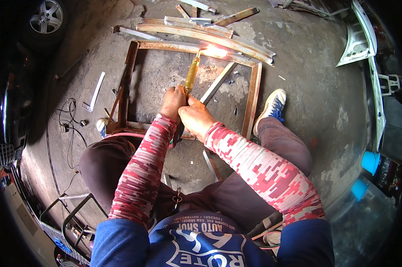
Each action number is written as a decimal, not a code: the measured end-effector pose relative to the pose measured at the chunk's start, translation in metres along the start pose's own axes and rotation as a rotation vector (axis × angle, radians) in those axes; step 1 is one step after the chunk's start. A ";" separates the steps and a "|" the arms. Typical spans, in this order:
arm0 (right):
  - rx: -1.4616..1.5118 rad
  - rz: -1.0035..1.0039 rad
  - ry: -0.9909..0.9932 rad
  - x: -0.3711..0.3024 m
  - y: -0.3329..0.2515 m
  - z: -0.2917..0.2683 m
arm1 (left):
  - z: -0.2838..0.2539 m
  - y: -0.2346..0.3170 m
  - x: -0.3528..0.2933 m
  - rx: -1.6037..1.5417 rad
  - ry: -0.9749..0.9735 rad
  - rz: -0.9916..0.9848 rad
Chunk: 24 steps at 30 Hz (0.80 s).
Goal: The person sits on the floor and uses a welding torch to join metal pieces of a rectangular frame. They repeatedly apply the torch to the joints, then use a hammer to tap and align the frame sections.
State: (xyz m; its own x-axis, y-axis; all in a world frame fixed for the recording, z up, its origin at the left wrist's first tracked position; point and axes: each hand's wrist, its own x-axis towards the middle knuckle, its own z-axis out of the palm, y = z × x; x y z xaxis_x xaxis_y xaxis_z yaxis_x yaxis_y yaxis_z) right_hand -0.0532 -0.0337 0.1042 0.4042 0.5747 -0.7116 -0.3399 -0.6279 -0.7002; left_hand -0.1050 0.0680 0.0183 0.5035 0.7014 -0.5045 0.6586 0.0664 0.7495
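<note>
A brass gas torch (192, 75) points away from me, gripped by both of my hands. My left hand (172, 102) is closed around its handle just below the brass part. Right beside it and slightly nearer, my right hand (196, 117) is closed on the handle too. The torch tip meets the far bar of a rusty rectangular metal frame (253, 95). Bright flame (215, 51) glows along that bar, hiding the metal under it. The frame lies on the floor between my feet.
Curved metal bars (201, 35) and cut lengths lie beyond the frame. A loose bar (218, 82) crosses inside it. Black cables (69, 115) and a thin white strip (96, 91) lie left. A car wheel (46, 18) is far left; a white panel (359, 40) and blue tub (370, 162) stand right.
</note>
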 end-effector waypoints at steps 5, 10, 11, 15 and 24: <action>0.015 0.007 0.009 -0.003 -0.009 -0.001 | 0.002 -0.002 0.011 0.049 0.027 0.045; 0.059 0.073 -0.001 -0.009 -0.020 -0.002 | 0.003 0.001 0.013 -0.041 0.018 -0.063; 0.065 0.076 0.001 -0.009 -0.021 -0.002 | 0.002 0.002 0.012 -0.038 0.017 -0.052; 0.082 0.067 -0.002 -0.011 -0.023 -0.002 | 0.000 0.006 0.008 -0.070 0.021 -0.042; 0.007 0.018 0.013 0.000 -0.011 -0.002 | 0.000 0.000 0.011 0.063 0.013 0.060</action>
State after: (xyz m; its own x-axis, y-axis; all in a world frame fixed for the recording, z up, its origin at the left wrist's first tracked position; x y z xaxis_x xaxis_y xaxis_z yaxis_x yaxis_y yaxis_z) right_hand -0.0480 -0.0273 0.1119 0.4087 0.5563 -0.7236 -0.3534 -0.6345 -0.6874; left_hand -0.0998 0.0758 0.0130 0.5358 0.7121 -0.4536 0.6616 -0.0203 0.7496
